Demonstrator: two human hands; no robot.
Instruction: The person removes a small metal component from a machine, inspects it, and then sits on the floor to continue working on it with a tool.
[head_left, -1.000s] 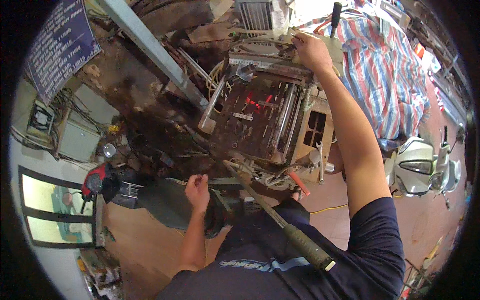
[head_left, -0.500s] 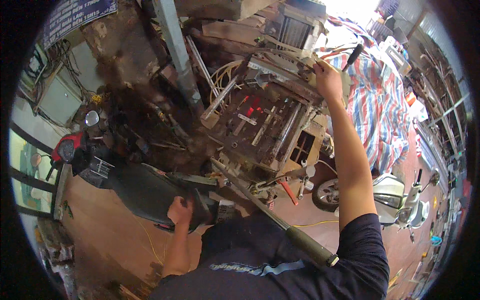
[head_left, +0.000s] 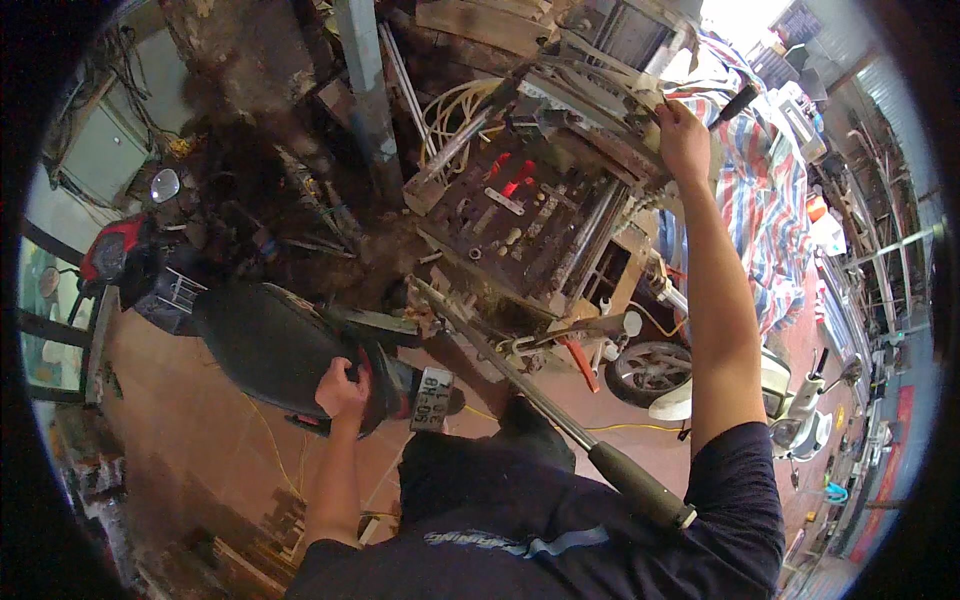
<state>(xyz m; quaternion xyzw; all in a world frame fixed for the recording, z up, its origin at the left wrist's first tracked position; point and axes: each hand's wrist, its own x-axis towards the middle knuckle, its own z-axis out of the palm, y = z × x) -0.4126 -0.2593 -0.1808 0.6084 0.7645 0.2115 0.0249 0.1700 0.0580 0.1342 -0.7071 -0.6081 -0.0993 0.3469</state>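
My right arm stretches forward, and my right hand [head_left: 685, 140] is closed at the far right side of a worn metal machine [head_left: 590, 150]. What its fingers grip is too small to make out. A black handle [head_left: 735, 105] sticks out just right of that hand. Over the rear of a black motorbike seat [head_left: 275, 350] is my left hand [head_left: 342, 390], its fingers curled. I cannot tell what, if anything, is in them. A long metal bar with a dark green grip [head_left: 640, 483] slants from the machine's front toward my right shoulder.
Small metal parts and a red-handled tool [head_left: 518, 180] lie on the machine's bed. A striped tarpaulin [head_left: 760, 210] covers a heap at right. A white motorbike [head_left: 790, 400] stands below it. A grey post [head_left: 368, 100] rises behind. A yellow cord [head_left: 635, 427] crosses the floor.
The view has shifted, so more of the motorbike's rear and plate shows near my body. Both hands stay closed at about the same places, the right by the machine, the left by the seat.
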